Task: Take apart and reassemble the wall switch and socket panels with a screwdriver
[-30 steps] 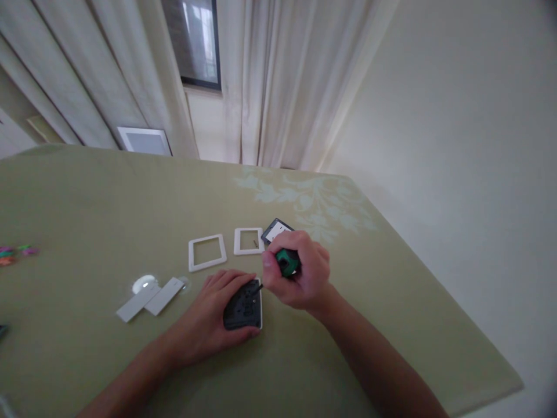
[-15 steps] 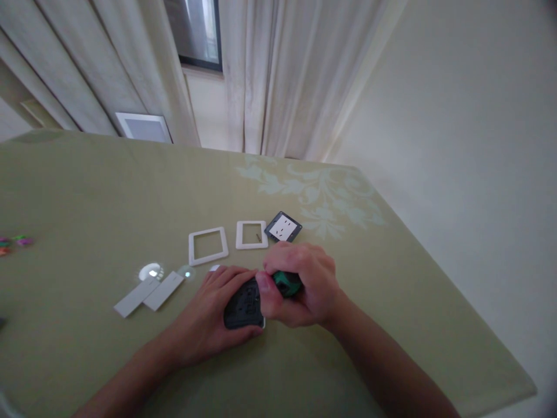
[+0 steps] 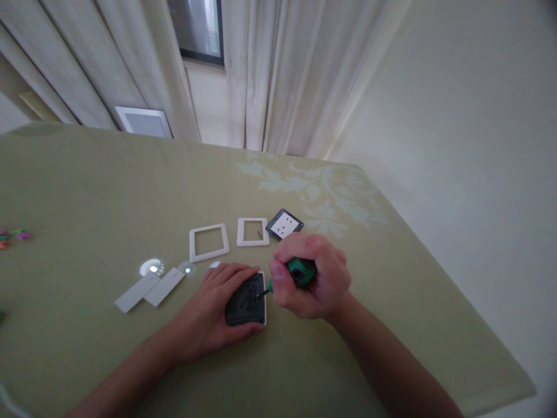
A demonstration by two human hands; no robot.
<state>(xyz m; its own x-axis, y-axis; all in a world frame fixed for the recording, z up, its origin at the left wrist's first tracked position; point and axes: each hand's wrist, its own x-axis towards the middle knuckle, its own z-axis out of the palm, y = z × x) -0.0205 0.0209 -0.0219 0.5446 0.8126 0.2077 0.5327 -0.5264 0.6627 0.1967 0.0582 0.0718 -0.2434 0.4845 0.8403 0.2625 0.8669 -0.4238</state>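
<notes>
My left hand (image 3: 220, 305) grips a dark socket module (image 3: 244, 302) with a thin white edge, its back facing up, thumb and fingers along two opposite sides. In my right hand (image 3: 311, 278) is a green and black screwdriver (image 3: 300, 271), the fist closed round its handle. The shaft slants down to the left, and its tip is at the module's back near the right side. Whether the tip sits in a screw I cannot tell. Just beyond my right hand lies a second socket module (image 3: 285, 224), white face up with dark slots.
Two white square frames (image 3: 209, 258) (image 3: 253, 244) lie beyond my hands, the right one around small screws (image 3: 260, 235). Two white strips (image 3: 164, 287) overlap on the left. Small colourful pieces (image 3: 15, 235) are at the far left. A wall (image 3: 470, 174) borders the table's right side.
My right hand has moved a little right and tilted the screwdriver, so its shaft and more of the module's back now show. My left hand keeps its hold.
</notes>
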